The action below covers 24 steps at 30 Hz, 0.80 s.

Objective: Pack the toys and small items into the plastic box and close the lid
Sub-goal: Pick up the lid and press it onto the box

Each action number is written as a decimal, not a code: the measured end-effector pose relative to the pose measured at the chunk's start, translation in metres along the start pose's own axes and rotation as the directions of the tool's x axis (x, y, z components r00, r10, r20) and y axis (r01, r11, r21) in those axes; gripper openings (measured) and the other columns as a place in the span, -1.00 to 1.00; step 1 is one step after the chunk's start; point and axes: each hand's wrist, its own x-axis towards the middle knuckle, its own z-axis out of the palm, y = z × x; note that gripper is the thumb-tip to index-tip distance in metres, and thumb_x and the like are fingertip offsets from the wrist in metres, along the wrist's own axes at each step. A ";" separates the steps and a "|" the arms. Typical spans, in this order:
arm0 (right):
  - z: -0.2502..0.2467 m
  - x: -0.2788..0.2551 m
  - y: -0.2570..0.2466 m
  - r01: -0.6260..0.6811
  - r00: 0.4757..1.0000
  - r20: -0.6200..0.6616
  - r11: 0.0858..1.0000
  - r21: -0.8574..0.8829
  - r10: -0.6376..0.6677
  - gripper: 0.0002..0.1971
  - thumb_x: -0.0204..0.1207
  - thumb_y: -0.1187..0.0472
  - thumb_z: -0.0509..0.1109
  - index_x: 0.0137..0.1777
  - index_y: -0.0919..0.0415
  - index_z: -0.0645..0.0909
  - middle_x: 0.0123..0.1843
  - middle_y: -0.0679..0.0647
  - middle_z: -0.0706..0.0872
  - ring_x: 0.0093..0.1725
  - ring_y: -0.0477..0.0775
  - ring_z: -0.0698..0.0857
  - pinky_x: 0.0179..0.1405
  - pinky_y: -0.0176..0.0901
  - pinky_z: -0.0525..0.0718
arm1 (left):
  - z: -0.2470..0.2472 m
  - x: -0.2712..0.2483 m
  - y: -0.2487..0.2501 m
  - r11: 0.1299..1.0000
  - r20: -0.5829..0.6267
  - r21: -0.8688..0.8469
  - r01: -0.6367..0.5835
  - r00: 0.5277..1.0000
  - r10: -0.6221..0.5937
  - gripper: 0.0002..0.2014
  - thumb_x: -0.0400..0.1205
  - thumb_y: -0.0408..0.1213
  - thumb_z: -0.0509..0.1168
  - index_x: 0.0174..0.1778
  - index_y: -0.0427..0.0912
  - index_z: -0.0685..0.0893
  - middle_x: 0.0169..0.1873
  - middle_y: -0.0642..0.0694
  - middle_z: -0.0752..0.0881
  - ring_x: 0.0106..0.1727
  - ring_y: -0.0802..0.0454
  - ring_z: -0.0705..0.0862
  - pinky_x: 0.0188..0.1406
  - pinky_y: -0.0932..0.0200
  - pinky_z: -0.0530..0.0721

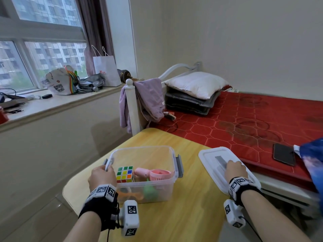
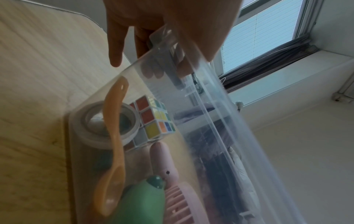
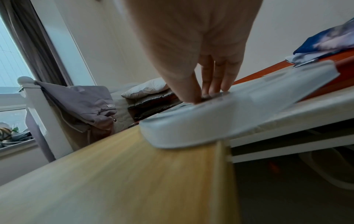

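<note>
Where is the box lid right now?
In the head view the white lid lies flat on the wooden table's right edge beside the bed, right of the plastic box, under the right hand.

Both forearms reach forward, each wrist wrapped in a black band with white marker blocks. The left hand (image 1: pixel 102 175) is curled over the near-left rim of the plastic box (image 1: pixel 172 180), gripping it. The right hand (image 1: pixel 236 170), further right, lies palm down with straight fingers (image 3: pixel 214 81) pressing on the lid (image 1: pixel 209 154).
</note>
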 end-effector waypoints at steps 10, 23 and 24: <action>-0.011 0.001 -0.005 -0.031 0.993 0.117 0.995 0.092 0.020 -0.42 0.35 0.22 0.47 0.32 0.31 0.33 0.20 0.25 0.63 0.13 0.24 0.70 -0.09 -0.08 0.73 | -0.002 -0.006 0.004 1.000 -0.011 -0.024 0.000 1.000 -0.001 -0.75 0.66 -0.28 0.20 0.02 -0.28 0.77 -0.46 -0.19 0.58 -0.40 -0.15 0.51 -0.32 0.11 0.44; -0.146 -0.042 -0.097 0.547 0.834 -0.305 0.762 0.347 -0.460 -0.52 0.39 0.06 0.28 0.33 0.05 0.36 0.15 0.19 0.66 0.07 0.23 0.66 0.07 0.08 0.68 | -0.005 -0.005 0.003 0.998 0.035 -0.057 0.008 0.999 -0.006 -0.74 0.66 -0.28 0.20 0.08 -0.28 0.76 -0.35 -0.24 0.62 -0.22 -0.27 0.61 -0.21 0.06 0.55; -0.154 -0.048 -0.109 0.585 0.811 -0.305 0.715 0.384 -0.499 -0.49 0.39 0.09 0.29 0.37 0.03 0.38 0.16 0.17 0.65 0.08 0.22 0.67 0.08 0.03 0.66 | -0.005 -0.005 0.003 0.999 0.042 -0.053 0.009 0.999 -0.007 -0.74 0.65 -0.27 0.20 0.07 -0.27 0.76 -0.30 -0.27 0.65 -0.20 -0.28 0.63 -0.18 0.05 0.58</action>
